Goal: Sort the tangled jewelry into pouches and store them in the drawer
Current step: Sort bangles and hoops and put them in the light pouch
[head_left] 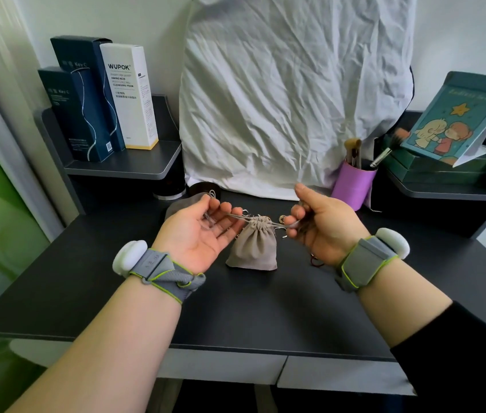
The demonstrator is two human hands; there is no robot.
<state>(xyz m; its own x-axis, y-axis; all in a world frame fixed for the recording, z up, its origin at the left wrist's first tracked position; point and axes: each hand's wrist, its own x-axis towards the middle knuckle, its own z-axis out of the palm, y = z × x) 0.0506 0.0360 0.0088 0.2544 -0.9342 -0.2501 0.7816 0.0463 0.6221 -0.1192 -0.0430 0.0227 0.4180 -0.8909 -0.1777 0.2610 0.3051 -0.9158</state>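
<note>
A small grey drawstring pouch (253, 248) hangs between my hands just above the dark desk (116, 293), its mouth cinched tight. My left hand (203, 231), palm up, grips the left drawstring. My right hand (322, 225) pinches the right drawstring, and a dark red piece of jewelry (317, 260) hangs below its wrist. Thin metal rings (282, 219) show around the pouch mouth. A second grey pouch (186, 204) lies on the desk behind my left hand. Two grey drawer fronts (340, 374) sit shut under the desk's front edge.
A crumpled white cloth (289, 99) hangs at the back centre. A purple brush cup (353, 186) stands to its right. Boxes (101, 96) stand on the left shelf, a picture card (456, 120) on the right shelf. A dark jar (170, 186) sits at the back left.
</note>
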